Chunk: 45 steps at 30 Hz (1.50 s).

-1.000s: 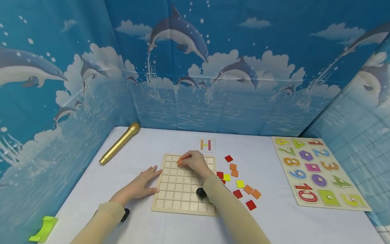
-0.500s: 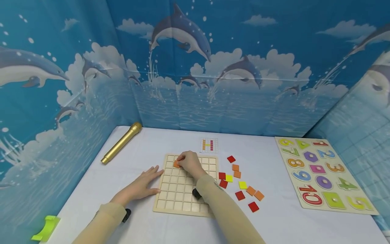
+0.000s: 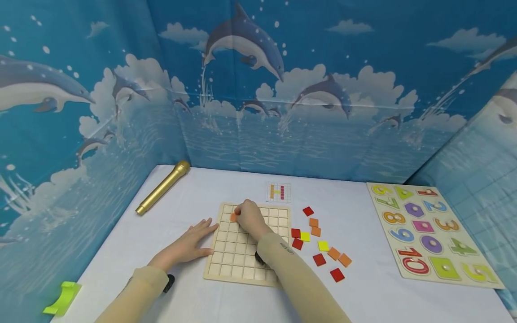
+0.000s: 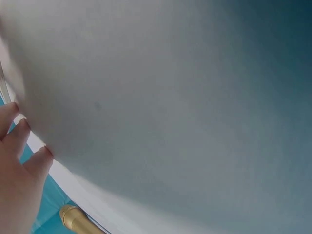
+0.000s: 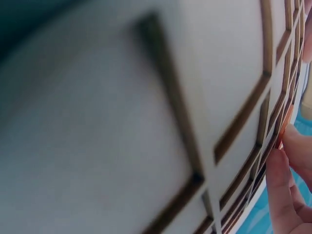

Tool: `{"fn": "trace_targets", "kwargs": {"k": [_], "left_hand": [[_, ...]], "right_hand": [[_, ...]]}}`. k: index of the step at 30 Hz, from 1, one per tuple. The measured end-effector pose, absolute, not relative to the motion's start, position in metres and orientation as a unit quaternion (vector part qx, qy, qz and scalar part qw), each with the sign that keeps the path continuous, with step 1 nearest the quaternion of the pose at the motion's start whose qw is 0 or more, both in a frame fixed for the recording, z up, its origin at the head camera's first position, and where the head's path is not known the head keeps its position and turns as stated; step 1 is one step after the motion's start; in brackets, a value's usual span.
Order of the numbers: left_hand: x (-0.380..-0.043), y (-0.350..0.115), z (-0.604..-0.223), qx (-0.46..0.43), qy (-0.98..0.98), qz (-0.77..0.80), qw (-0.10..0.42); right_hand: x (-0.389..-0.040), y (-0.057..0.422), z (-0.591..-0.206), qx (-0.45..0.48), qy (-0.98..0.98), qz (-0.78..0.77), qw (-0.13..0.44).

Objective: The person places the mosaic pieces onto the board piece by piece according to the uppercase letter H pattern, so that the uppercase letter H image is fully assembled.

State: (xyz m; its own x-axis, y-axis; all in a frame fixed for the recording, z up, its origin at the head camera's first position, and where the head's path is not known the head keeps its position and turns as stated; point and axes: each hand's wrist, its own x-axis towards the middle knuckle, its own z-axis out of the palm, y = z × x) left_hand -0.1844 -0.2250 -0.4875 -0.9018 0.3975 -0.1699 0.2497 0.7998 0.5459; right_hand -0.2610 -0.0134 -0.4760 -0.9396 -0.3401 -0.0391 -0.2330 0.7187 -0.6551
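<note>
A pale wooden grid board point(image 3: 230, 259) lies on the white table. One orange square tile point(image 3: 233, 217) sits at a cell in its second row from the far edge, toward the left. My right hand point(image 3: 251, 220) reaches over the board, its curled fingers and thumb pinching that tile. In the right wrist view, the orange tile point(image 5: 286, 124) shows as a thin strip beside the thumb and a fingertip. My left hand point(image 3: 187, 244) lies spread, fingertips and thumb at the board's left edge. The left wrist view shows three of its fingers point(image 4: 36, 163).
Several loose red tiles point(image 3: 319, 259), orange tiles point(image 3: 334, 253) and yellow tiles point(image 3: 323, 246) lie right of the board. Behind it is a small pattern card point(image 3: 278, 192). A gold microphone point(image 3: 163, 187), green curved piece point(image 3: 63, 298) and number puzzle board point(image 3: 434, 233) lie farther out.
My right hand has moved slightly left and set the orange tile from a tilt to flat in the grid. My left hand keeps its place at the board's edge.
</note>
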Motion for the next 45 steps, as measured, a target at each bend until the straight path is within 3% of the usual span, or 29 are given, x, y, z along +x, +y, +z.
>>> {"fn": "trace_targets", "kwargs": {"k": [4,11,16,23,30,45], "left_hand": [[-0.185,-0.223,-0.488,0.173,0.937,0.267,0.142],[-0.185,-0.224,-0.488,0.171,0.936,0.269,0.151],[-0.184,-0.225,-0.487,0.170,0.937,0.267,0.148],[-0.185,-0.222,-0.487,0.172,0.937,0.265,0.149],[-0.186,-0.224,-0.490,0.172,0.939,0.262,0.144],[-0.182,-0.224,-0.487,0.189,0.939,0.256,0.130]], "right_hand": [[-0.259,-0.012,-0.473,-0.157,0.927,-0.332,0.080],[-0.255,0.009,-0.466,-0.137,0.890,-0.414,0.133],[-0.248,0.055,-0.454,-0.111,0.870,-0.462,0.132],[-0.223,0.145,-0.455,-0.042,0.900,-0.422,0.103],[-0.195,0.221,-0.462,0.021,0.914,-0.391,0.108],[-0.160,0.275,-0.470,0.045,0.924,-0.362,0.118]]}}
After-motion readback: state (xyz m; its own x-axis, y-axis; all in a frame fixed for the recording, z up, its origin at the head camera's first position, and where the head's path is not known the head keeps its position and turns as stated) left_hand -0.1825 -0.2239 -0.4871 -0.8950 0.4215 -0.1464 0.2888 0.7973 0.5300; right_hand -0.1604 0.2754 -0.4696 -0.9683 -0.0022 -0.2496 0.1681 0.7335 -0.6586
